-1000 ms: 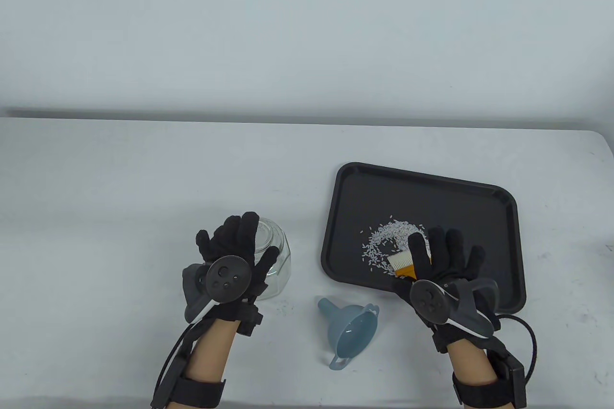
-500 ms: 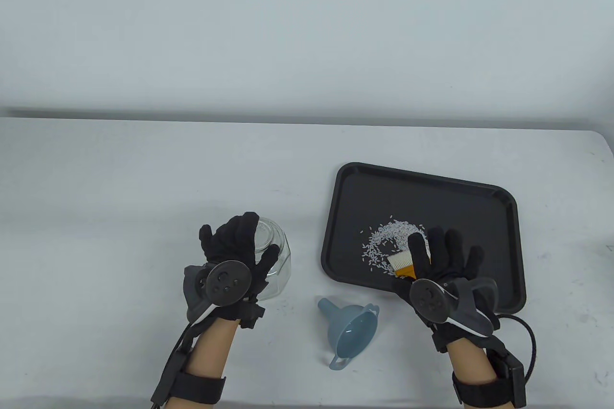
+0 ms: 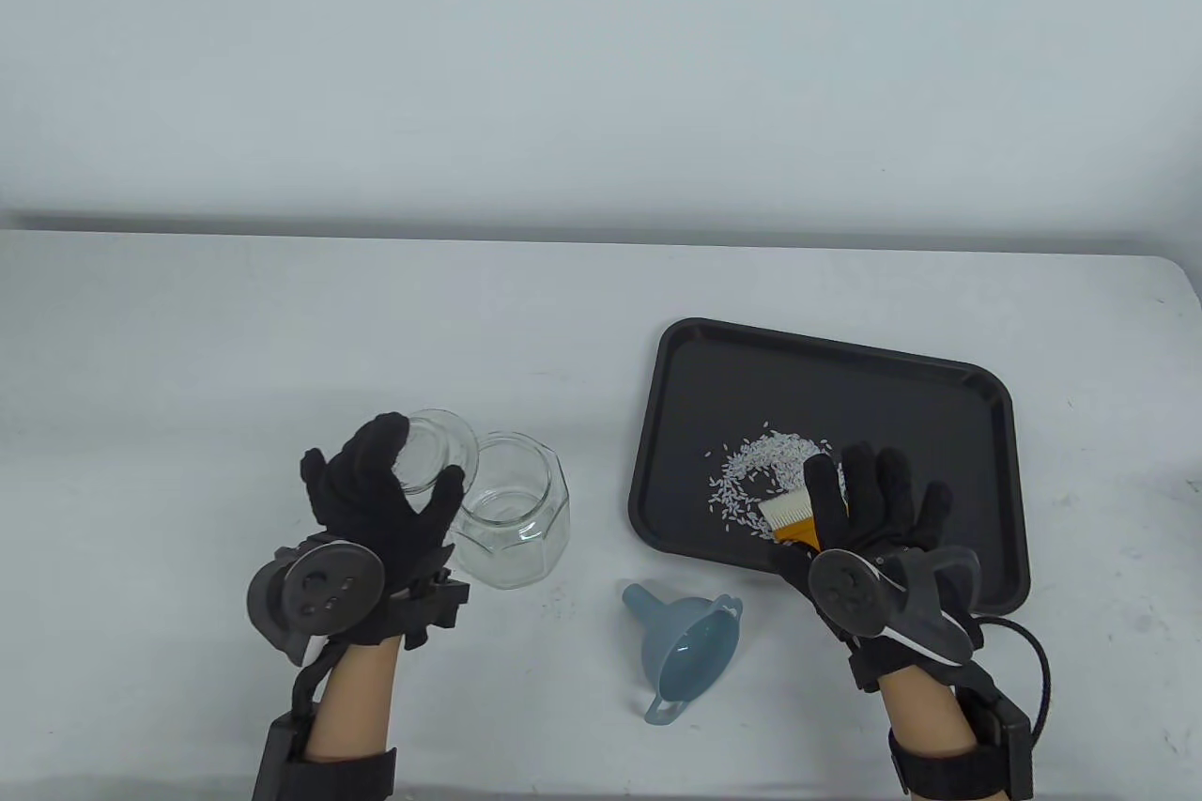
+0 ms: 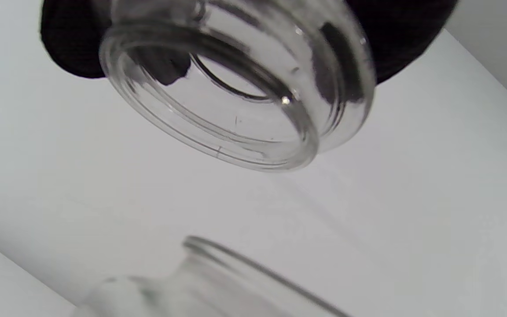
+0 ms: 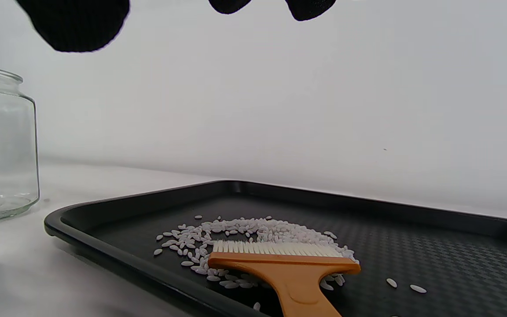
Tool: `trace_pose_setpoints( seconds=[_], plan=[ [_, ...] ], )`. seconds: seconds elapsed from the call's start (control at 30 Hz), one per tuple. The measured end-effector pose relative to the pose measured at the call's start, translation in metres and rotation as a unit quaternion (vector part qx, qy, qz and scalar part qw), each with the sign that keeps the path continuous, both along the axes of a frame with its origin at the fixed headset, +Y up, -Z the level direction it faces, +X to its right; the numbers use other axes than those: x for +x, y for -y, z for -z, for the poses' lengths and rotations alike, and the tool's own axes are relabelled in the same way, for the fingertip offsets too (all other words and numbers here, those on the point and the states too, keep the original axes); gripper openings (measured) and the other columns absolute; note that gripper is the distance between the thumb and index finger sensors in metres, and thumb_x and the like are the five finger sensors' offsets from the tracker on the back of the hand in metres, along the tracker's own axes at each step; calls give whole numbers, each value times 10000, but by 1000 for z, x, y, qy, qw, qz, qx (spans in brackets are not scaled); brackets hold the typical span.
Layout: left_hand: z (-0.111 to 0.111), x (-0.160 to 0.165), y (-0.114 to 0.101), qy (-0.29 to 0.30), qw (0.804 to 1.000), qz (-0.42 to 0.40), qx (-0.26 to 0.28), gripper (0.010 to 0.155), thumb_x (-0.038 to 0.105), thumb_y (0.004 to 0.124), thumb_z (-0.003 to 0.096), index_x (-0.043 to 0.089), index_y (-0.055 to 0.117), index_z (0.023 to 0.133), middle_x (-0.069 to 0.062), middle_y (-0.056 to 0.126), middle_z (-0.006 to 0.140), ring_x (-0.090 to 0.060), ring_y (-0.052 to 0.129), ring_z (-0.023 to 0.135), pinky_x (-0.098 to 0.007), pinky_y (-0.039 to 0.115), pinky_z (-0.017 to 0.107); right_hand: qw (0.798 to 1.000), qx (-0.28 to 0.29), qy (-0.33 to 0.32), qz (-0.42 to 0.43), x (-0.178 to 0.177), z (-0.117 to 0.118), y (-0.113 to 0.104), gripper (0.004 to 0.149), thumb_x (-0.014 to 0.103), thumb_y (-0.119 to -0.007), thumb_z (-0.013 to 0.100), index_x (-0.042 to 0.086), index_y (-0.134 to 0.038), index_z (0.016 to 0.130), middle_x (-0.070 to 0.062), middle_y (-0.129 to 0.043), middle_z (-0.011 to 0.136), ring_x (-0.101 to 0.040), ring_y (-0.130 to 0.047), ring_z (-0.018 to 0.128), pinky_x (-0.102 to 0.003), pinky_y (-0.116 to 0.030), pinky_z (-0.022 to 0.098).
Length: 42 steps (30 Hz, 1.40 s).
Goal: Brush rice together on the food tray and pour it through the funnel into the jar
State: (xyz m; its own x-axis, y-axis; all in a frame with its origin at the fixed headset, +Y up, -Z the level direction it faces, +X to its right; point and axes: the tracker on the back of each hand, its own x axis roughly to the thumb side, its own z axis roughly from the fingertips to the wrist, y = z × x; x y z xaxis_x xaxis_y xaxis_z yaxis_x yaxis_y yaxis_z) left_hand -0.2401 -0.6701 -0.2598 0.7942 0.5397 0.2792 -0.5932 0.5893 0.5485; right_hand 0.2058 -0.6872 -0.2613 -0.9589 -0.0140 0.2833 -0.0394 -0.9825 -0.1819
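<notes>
A clear glass jar stands uncovered on the white table, left of the black food tray. My left hand grips the glass lid and holds it in the air up and left of the jar mouth. In the left wrist view the lid hangs under my fingers, above the jar rim. White rice lies loosely heaped on the tray. A brush with an orange handle rests by the rice. My right hand hovers over the brush with spread fingertips, holding nothing.
A blue funnel lies on its side on the table between the jar and the tray's near-left corner. The tray rim is low. A cable runs from my right wrist past the tray's near-right corner.
My left hand has lifted the lid off the jar and carried it up and to the left. The right hand has stayed over the brush.
</notes>
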Motion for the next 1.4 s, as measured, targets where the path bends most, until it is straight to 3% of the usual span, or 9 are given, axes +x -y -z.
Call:
trace_pose_setpoints(
  seconds=[0.23,0.57,0.77,1.4],
  plan=[
    [7,-40,34,-71,993,49,-86,733,484,823,479,75,564,1030,-408,684,918,-695,698,728,-854,304,603,1000,-6,-2,-1,-1,0,1,877,598,-589,493,51,-242,1084,-342,-233,1111,-693,-262,971,-839,-184,517],
    [25,-35,75,-78,958,156,-227,723,486,830,470,82,587,1018,-403,707,908,-696,715,721,-857,312,607,1000,-7,-1,-1,1,0,2,880,599,-588,492,49,-240,1083,-342,-235,1111,-690,-263,972,-839,-185,517],
    [30,-34,86,-77,945,172,-269,722,487,828,470,78,585,1014,-412,707,904,-695,719,723,-860,306,605,1000,-8,-2,-1,1,0,2,878,599,-588,492,48,-243,1083,-340,-236,1112,-687,-261,975,-839,-185,517],
    [30,-34,91,-80,917,161,-355,761,451,824,483,32,466,1007,-418,646,947,-701,708,773,-876,265,581,1000,-16,-1,-5,0,0,4,877,599,-588,493,46,-249,1083,-343,-240,1110,-690,-266,971,-839,-187,516]
  ],
)
